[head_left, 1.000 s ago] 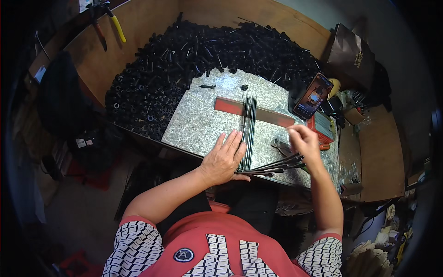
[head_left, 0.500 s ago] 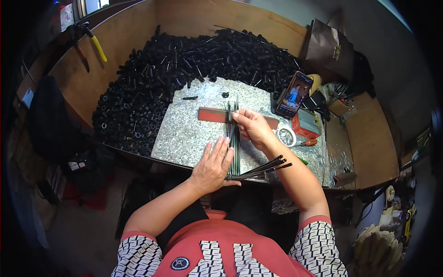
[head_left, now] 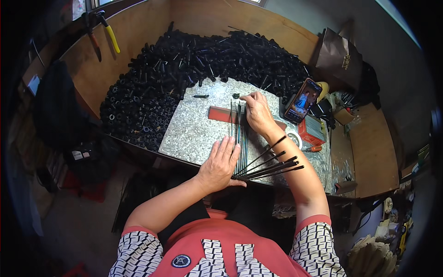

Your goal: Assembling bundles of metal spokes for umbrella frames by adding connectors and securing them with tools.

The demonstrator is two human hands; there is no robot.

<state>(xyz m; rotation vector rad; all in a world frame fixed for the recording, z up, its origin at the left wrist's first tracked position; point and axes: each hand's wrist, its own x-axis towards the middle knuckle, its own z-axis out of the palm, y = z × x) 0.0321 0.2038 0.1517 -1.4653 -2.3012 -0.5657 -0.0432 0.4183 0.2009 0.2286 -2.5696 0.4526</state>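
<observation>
Rods, thin and dark, run toward twelve o'clock up the desk, crossing a red-sided bar. My left hand lies at their seven o'clock end, fingers straight and side by side, laid against them rather than wrapped round. Even, flat pressure there should, I judge, stop them rolling. My right hand bends over their twelve o'clock tips, thumb and forefinger drawn close; a light pinch would suit such springy-looking lengths. Whether those fingers are clamped on a rod I cannot tell, nor whether they touch the small black piece just beside. Black ends fan toward two o'clock in front of my right forearm; how they meet the bundle is hard to make out. That forearm covers part of the white dish, and my right hand hides some of the bar.
</observation>
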